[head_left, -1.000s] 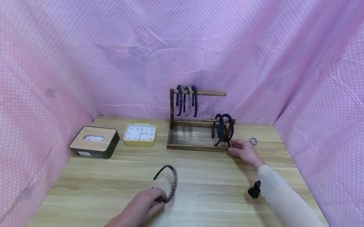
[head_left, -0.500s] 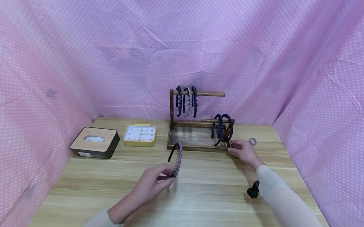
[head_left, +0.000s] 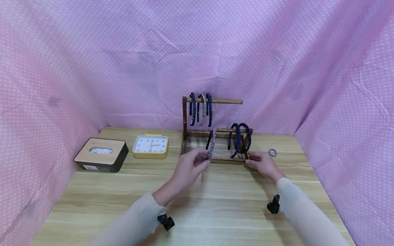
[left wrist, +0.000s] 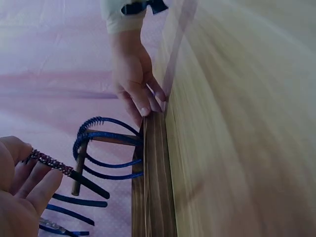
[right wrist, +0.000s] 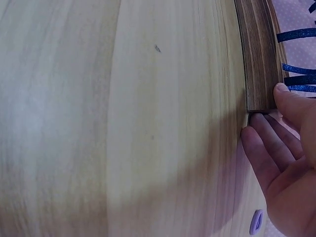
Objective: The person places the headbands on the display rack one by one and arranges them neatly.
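My left hand [head_left: 191, 166] pinches a headband [head_left: 211, 144] covered in pinkish beads, with dark ends. The headband is upright in front of the brown wooden rack [head_left: 184, 117], just left of the free end of its lower bar [head_left: 223, 130]. In the left wrist view, the thumb and fingers hold the beaded headband [left wrist: 52, 163] by its glittery part. My right hand [head_left: 262, 164] grips the rack's front right corner; in the right wrist view the thumb lies on the tray's wooden edge [right wrist: 259, 59] and the fingers touch its end.
Two dark blue headbands [head_left: 237, 139] hang on the lower bar. Dark and silvery headbands [head_left: 203, 110] hang on the upper bar [head_left: 229, 101]. A purple hair tie [head_left: 272, 152] lies right of the rack. Leftward are a yellow clock [head_left: 151, 146] and a tissue box [head_left: 101, 154].
My left hand has carried the beaded headband forward and to the right, from the front of the table up to the rack. The right hand has stayed at the rack's corner.
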{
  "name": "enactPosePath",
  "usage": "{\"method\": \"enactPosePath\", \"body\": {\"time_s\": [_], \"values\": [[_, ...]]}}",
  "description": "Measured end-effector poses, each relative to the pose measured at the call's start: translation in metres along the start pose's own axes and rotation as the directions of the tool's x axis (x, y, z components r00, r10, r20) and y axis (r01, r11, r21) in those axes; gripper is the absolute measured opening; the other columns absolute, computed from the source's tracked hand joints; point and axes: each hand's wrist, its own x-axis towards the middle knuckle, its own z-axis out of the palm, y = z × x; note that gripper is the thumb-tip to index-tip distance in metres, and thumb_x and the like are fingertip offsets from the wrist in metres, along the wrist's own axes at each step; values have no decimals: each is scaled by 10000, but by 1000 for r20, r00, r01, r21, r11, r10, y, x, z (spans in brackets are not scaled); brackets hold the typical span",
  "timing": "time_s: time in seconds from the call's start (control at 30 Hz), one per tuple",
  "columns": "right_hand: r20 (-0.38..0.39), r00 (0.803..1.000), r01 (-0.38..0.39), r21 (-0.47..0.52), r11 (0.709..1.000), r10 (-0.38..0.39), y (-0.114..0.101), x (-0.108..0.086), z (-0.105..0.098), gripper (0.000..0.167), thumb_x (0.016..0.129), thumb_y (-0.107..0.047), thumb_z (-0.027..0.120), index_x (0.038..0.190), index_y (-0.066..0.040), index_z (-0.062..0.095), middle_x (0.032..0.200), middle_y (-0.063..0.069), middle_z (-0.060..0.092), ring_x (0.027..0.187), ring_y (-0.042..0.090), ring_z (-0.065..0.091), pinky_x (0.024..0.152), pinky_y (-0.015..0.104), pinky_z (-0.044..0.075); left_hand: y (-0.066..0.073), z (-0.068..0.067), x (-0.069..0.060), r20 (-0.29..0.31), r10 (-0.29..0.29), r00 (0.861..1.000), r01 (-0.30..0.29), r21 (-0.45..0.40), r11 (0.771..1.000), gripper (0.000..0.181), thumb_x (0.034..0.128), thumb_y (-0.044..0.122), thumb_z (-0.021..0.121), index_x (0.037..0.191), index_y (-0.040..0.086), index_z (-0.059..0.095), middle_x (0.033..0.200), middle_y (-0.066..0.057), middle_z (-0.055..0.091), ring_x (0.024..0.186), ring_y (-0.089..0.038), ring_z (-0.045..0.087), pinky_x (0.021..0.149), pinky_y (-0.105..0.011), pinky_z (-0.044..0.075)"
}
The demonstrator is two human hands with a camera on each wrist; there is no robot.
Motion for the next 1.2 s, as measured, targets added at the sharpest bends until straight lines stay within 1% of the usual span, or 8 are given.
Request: {"method": "enactPosePath", "body": {"time_s": [0.2, 0.33, 0.5, 0.6, 0.73, 0.93, 1.03, 1.2], "values": [[10, 1000, -13, 2, 1000, 13, 0, 1, -1, 603, 993, -175, 698, 1493, 62, 458, 1405, 302, 573, 1199, 391, 658, 851, 355, 628, -9, 16, 34, -48, 10, 999, -8, 32, 999, 227, 943, 89, 729, 1164, 49, 690, 1017, -50, 747, 947, -172, 705, 811, -234, 606], [10, 1000, -13, -3, 1000, 13, -1, 2, -1, 603, 994, -185, 698, 1495, 54, 461, 1410, 298, 571, 1214, 395, 650, 849, 344, 627, -13, 28, 54, -48, -25, 999, 27, 27, 999, 212, 948, 88, 727, 1151, 41, 688, 1022, -75, 750, 955, -208, 706, 816, -277, 610], [22, 1000, -8, 18, 1000, 8, -7, 0, -3, 592, 1000, -153, 684, 1487, 88, 448, 1406, 334, 554, 1214, 422, 643, 865, 371, 625, -20, 44, 71, -25, -87, 996, 87, -1, 996, 231, 962, 136, 729, 1176, 66, 679, 1064, -65, 745, 981, -202, 696, 805, -290, 597], [24, 999, -21, 37, 999, 20, -5, 0, -3, 602, 994, -155, 694, 1486, 90, 448, 1397, 328, 566, 1194, 394, 662, 867, 372, 625, -24, 53, 78, 0, -118, 993, 118, -39, 992, 240, 966, 146, 729, 1186, 68, 675, 1081, -69, 732, 995, -204, 689, 817, -290, 592], [17, 998, -59, 78, 995, 58, 3, 4, -2, 631, 961, -193, 741, 1491, 31, 481, 1383, 271, 609, 1142, 310, 704, 863, 323, 621, -29, 62, 85, 14, -157, 987, 158, -87, 984, 253, 956, 131, 736, 1191, 54, 682, 1085, -84, 731, 993, -218, 699, 832, -296, 594], [7, 998, -62, 90, 994, 61, 2, 4, -3, 626, 953, -156, 740, 1487, 39, 478, 1374, 274, 613, 1085, 286, 726, 864, 335, 621, -36, 77, 92, 21, -211, 977, 212, -167, 963, 254, 951, 111, 739, 1188, 43, 679, 1084, -109, 726, 952, -221, 707, 693, -351, 636], [-1, 998, -68, 88, 994, 68, 2, 5, -3, 608, 959, -135, 731, 1488, 33, 483, 1380, 281, 607, 1077, 263, 725, 862, 330, 621, -38, 83, 93, 15, -222, 975, 222, -147, 964, 254, 950, 119, 743, 1187, 49, 682, 1083, -97, 727, 942, -202, 709, 697, -314, 626], [1, 998, -70, 90, 993, 70, 2, 5, -2, 602, 966, -138, 726, 1486, 43, 483, 1382, 293, 600, 1067, 240, 723, 859, 350, 624, -40, 87, 95, 1, -222, 975, 221, -86, 971, 257, 949, 129, 746, 1191, 61, 691, 1083, -84, 738, 961, -203, 715, 781, -264, 598]]}}
